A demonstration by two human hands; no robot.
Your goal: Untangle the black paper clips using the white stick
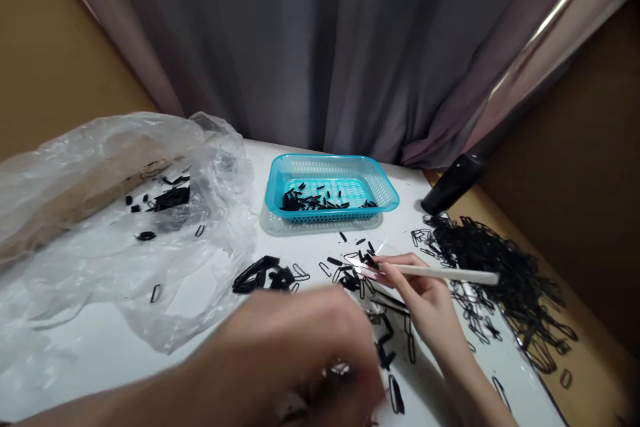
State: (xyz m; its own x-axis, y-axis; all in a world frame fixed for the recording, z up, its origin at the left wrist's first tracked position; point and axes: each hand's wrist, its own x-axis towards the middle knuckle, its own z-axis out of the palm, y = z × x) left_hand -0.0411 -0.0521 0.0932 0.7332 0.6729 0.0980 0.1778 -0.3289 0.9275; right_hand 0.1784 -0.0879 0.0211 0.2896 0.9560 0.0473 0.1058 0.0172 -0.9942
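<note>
My right hand (pixel 427 297) is closed around a knife with a white handle (pixel 457 273). The knife's pointed metal blade faces left, low over a scatter of small black strips (pixel 350 277) on the white table. My left hand (pixel 310 340) is large and blurred in the foreground, its back up and its fingers curled downward. What those fingers hold, if anything, is hidden. Beyond the left hand lies a small heap of black loop-shaped pieces (pixel 263 275). Several more thin black loops (pixel 410 340) lie below my right wrist.
A blue perforated basket (pixel 333 215) with black strips inside stands at the back. Clear plastic sheeting (pixel 125 280) covers the table's left side, with black pieces on it. A big pile of black loops (pixel 493 267) spreads over the right edge near a black bottle (pixel 453 183). Grey curtains (pixel 280 47) hang behind.
</note>
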